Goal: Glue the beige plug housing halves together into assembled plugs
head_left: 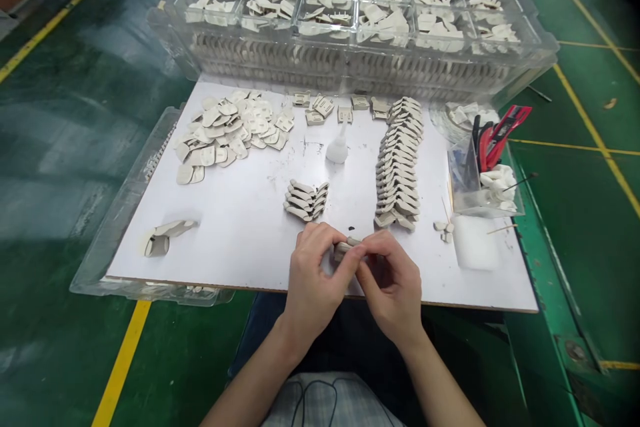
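Near the front edge of the white board, my left hand (320,273) and my right hand (393,280) meet, both closed on one small beige plastic part (344,250). Fingers hide most of that part. Just beyond my hands sits a short stack of beige angled parts (307,200). To its right runs a long row of similar nested parts (399,163). A white squeeze bottle with a thin nozzle (337,149) stands between the two groups and further back. On the left lies a loose heap of flat beige pieces (235,127).
Clear divided trays (350,47) full of beige parts are stacked at the back. On the right, a clear bin (463,173) holds red-handled cutters (500,137) and white scraps. A white pad (475,243) and small beige bits (444,230) lie nearby. Another beige part (165,237) rests front left.
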